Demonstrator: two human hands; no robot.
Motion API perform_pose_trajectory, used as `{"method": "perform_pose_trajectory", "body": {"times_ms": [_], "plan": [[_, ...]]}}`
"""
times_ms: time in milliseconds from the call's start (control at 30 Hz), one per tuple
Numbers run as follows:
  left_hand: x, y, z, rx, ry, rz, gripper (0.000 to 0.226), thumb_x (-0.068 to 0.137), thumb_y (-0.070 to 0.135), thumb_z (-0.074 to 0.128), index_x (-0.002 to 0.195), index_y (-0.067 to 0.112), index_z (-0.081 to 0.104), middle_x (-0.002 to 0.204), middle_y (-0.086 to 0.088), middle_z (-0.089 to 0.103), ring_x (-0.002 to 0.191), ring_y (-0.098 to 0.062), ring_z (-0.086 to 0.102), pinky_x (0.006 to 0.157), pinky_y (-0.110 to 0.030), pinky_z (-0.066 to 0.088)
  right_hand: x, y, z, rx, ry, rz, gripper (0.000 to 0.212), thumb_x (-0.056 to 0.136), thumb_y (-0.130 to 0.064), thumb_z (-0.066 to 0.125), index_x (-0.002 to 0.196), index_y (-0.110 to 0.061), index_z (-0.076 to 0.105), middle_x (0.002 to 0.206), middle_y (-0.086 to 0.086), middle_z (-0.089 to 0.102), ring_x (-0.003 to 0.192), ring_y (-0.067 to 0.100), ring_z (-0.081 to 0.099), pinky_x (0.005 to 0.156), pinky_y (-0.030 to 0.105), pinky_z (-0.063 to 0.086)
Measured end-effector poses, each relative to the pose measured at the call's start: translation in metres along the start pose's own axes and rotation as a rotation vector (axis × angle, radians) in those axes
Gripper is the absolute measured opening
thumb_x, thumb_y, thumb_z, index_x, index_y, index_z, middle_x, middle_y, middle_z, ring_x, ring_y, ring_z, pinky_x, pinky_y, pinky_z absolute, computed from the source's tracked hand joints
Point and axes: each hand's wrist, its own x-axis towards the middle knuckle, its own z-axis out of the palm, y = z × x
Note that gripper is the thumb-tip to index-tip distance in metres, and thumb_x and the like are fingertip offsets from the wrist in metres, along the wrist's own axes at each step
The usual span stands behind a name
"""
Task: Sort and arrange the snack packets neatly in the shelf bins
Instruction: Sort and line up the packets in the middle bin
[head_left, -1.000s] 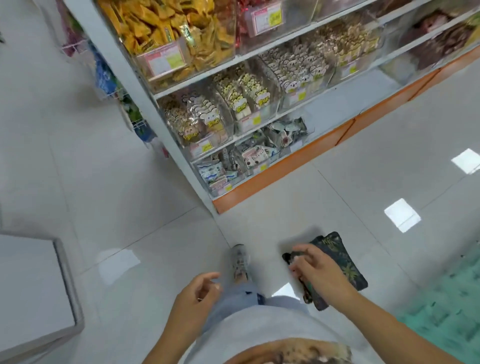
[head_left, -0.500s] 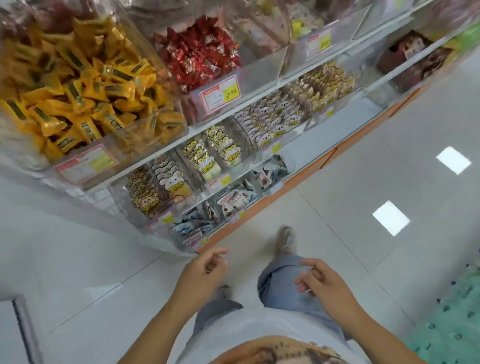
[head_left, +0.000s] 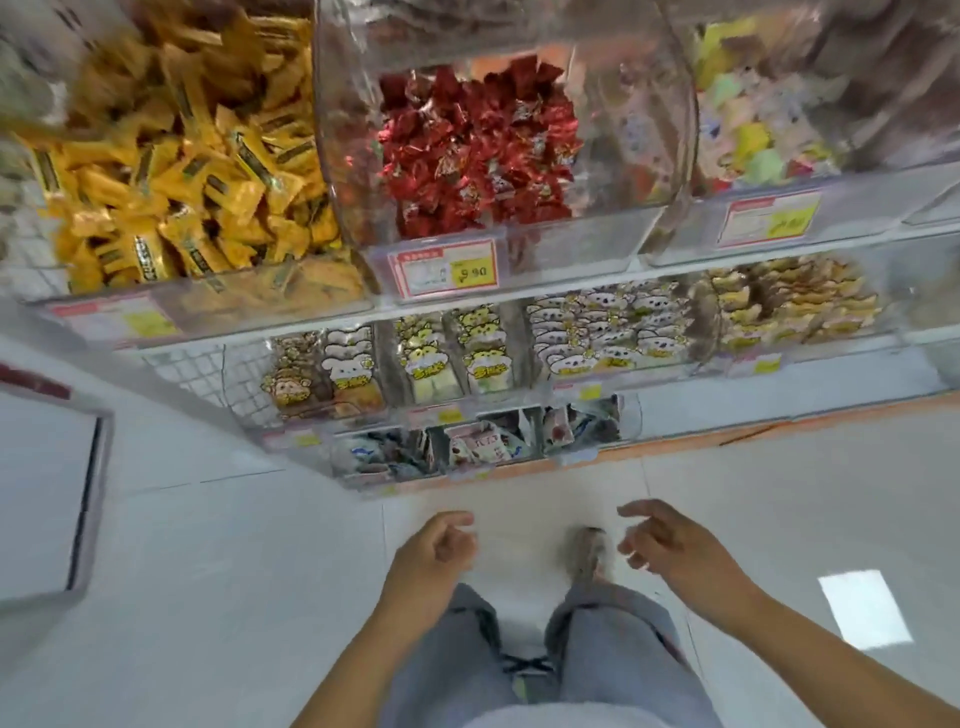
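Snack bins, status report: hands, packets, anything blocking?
Left hand and right hand empty, fingers loosely curled. Yellow packets and red packets heaped in clear bins, untouched. Nothing between hands and bins.

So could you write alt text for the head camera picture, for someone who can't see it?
A person's empty left hand and right hand hover before a shop shelf. Clear bins hold yellow packets and red packets above, with rows of cartoon-animal packs below.

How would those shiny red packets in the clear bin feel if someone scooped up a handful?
The red packets look glossy and crinkled, so they are probably slippery and light. They lie in a loose heap, so a handful would likely shift and spill rather than lift together. They seem floppy, not stiff.
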Motion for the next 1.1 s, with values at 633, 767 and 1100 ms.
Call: {"method": "perform_pose_trajectory", "body": {"times_ms": [633, 767, 1100], "plan": [[0.263, -0.231, -0.064, 0.203, 0.477, 0.398, 0.035, 0.074, 0.037, 0.062, 0.103, 0.056, 0.057, 0.101, 0.021, 0.057, 0.089, -0.001, 0.062, 0.08, -0.026, 0.054, 0.297, 0.03, 0.224, -0.403, -0.027, -0.602, 0.019, 0.099, -0.034, 0.046, 0.115, -0.041, 0.054, 0.098, -0.021, 0.061, 0.083, -0.009, 0.056, 0.071, 0.009, 0.043], [0.274, -0.253, -0.079, 0.496, 0.686, 0.614, 0.044, 0.076, 0.021, 0.07, 0.116, 0.037, 0.062, 0.104, 0.022, 0.052, 0.097, -0.003, 0.054, 0.084, -0.018, 0.046, 0.319, 0.039, 0.242, -0.411, -0.009, -0.762, 0.025, 0.098, -0.025, 0.05, 0.119, -0.039, 0.054, 0.095, -0.022, 0.06, 0.077, -0.005, 0.058, 0.066, 0.01, 0.045], [0.277, -0.276, -0.088, 0.826, 0.807, 0.678, 0.031, 0.091, 0.026, 0.06, 0.121, 0.02, 0.065, 0.104, -0.004, 0.063, 0.101, -0.021, 0.056, 0.088, -0.028, 0.039, 0.304, 0.027, 0.284, -0.769, 0.021, -1.01, 0.033, 0.1, -0.029, 0.048, 0.133, -0.028, 0.052, 0.117, 0.001, 0.06, 0.094, 0.018, 0.06, 0.08, 0.031, 0.049]]}}
